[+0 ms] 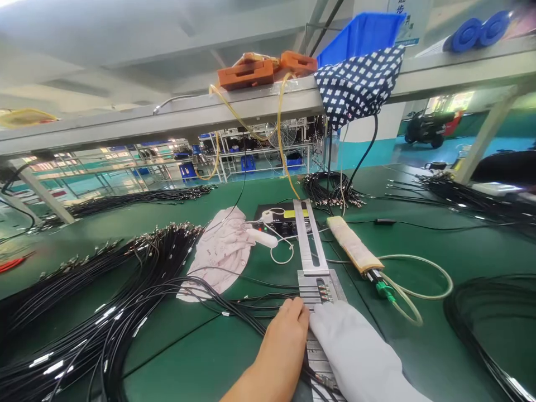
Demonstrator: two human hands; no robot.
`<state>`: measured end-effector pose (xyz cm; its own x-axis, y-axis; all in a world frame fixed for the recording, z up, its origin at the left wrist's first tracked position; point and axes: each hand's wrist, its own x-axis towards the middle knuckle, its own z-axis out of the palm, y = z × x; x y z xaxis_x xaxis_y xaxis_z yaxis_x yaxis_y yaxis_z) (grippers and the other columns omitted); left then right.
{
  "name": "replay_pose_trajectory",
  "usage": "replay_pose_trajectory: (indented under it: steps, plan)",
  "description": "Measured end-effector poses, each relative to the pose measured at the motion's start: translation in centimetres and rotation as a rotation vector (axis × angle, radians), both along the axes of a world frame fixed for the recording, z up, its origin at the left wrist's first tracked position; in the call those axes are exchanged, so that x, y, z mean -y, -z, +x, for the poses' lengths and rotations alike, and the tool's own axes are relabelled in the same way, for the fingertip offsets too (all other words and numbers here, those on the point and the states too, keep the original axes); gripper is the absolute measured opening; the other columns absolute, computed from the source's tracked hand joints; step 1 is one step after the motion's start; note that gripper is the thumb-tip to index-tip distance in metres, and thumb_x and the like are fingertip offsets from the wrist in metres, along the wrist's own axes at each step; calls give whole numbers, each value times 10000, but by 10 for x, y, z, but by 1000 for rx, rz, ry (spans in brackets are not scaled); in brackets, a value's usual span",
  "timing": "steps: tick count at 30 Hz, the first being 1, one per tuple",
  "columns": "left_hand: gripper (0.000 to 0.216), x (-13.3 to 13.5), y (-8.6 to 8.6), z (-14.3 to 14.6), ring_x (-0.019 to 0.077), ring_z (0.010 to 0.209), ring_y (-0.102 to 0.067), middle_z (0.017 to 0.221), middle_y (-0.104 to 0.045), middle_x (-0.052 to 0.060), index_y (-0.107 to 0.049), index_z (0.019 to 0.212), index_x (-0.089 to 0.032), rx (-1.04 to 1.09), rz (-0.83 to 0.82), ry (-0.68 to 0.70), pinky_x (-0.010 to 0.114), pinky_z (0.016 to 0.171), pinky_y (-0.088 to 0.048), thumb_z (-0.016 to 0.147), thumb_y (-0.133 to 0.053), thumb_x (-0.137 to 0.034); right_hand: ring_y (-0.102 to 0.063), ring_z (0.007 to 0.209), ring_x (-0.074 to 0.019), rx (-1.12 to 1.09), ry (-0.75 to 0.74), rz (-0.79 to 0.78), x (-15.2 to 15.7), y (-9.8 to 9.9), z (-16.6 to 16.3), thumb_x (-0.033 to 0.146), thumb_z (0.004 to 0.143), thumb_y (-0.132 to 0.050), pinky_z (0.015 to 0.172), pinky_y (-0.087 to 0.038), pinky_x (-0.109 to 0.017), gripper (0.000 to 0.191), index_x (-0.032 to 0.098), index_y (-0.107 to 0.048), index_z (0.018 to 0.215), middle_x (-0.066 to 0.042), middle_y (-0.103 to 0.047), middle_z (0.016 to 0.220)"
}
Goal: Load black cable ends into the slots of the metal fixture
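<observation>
Your left hand [285,329] and gloved right hand [335,329] rest with fingers flat and together, gripping nothing, on the metal jig [312,262]. Its long axis runs toward 12 o'clock, with the clamped cable ends [323,291] just beyond your fingertips.

On the table [419,245] a metal fixture [315,279] lies in the middle. Both hands rest on its near end, the left hand [287,329] just beside the right hand [347,340]. A cable bundle [125,290] lies left; a wrapped tool [354,245] lies right. A control box [281,219] sits behind the fixture.
</observation>
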<state>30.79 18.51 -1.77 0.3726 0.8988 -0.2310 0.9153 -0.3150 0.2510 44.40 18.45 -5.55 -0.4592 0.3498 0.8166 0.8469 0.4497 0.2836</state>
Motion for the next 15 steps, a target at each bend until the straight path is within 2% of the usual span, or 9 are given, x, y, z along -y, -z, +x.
replay_pose_trajectory:
  steps: [4, 7, 9, 12, 14, 15]
  plan:
    - [491, -3, -4, -8, 273, 1140, -463, 1233, -502, 174, -583, 1261, -2, 116, 30, 10, 396, 1022, -406, 826, -362, 54, -606, 688, -254, 6, -18, -144, -3, 10, 5, -24, 647, -372, 729, -527, -416, 388, 118, -718, 750, -113, -616, 742]
    - [378, -2, -17, -18, 206, 1061, -512, 1138, -560, 103, -661, 1098, -79, 319, 18, 20, 319, 963, -424, 851, -399, 34, -635, 826, -248, -137, -143, -297, -5, 13, 17, 73, 824, -382, 751, -551, -427, 381, 159, -727, 961, -71, -665, 929]
    - [261, 1, -29, -27, 152, 1005, -538, 1073, -597, 53, -673, 995, -121, 476, 3, 1, 258, 933, -412, 892, -453, -25, -633, 944, -215, -280, -219, -529, -6, 10, 26, 171, 916, -376, 830, -547, -417, 378, 225, -714, 1078, -15, -665, 1035]
    - [92, 5, -40, -41, 114, 852, -550, 948, -623, 15, -663, 867, -123, 541, -116, -38, 209, 799, -417, 824, -592, -83, -591, 1108, -179, -551, -168, -992, -9, 0, 34, 317, 938, -359, 1024, -462, -413, 404, 274, -700, 1150, 32, -638, 1156]
    - [64, 5, -38, -49, 102, 773, -540, 885, -614, 2, -676, 825, -133, 518, -241, 7, 194, 699, -407, 774, -639, -124, -558, 1180, -159, -758, -170, -1173, -12, -8, 36, 425, 915, -364, 1108, -394, -358, 453, 249, -683, 1183, 29, -613, 1218]
    - [76, 4, -36, -53, 97, 758, -536, 870, -609, -5, -688, 821, -146, 504, -274, 40, 189, 672, -397, 754, -652, -142, -554, 1191, -159, -849, -203, -1207, -13, -11, 37, 475, 893, -377, 1118, -384, -332, 489, 219, -678, 1182, 8, -608, 1230]
